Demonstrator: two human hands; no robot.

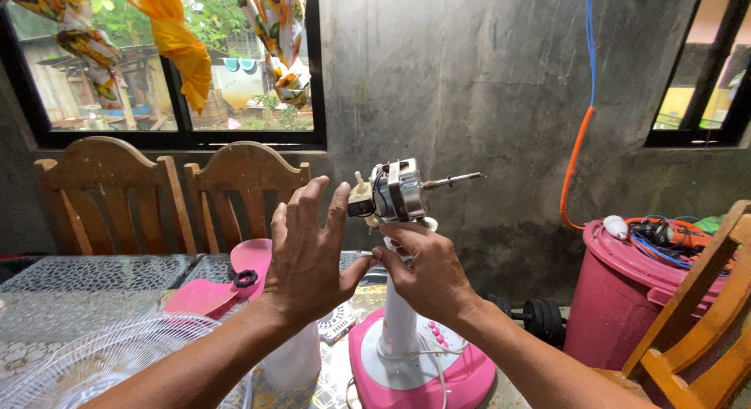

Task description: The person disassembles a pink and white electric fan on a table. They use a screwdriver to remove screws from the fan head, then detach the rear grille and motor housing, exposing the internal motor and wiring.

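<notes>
Fan motor [395, 191]: sat bare at frame centre, atop the white stand [399, 319] on its pink base [461, 378].
Left hand [309, 256]: we held it spread wide, fingertips touching the motor's rear.
Right hand [426, 272]: we pinched narrowly just under the motor.
Handling: we judged it heavy, rigid metal; the wires and thin shaft [454, 179] looked delicate.
Grip: best by the metal body.
Nearby: pink blades [227, 284] and white grille [102, 354], lower left.

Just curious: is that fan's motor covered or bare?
Bare. The motor shows metal body, wires and shaft atop the white stand; the fan guard lies on the table.
</notes>
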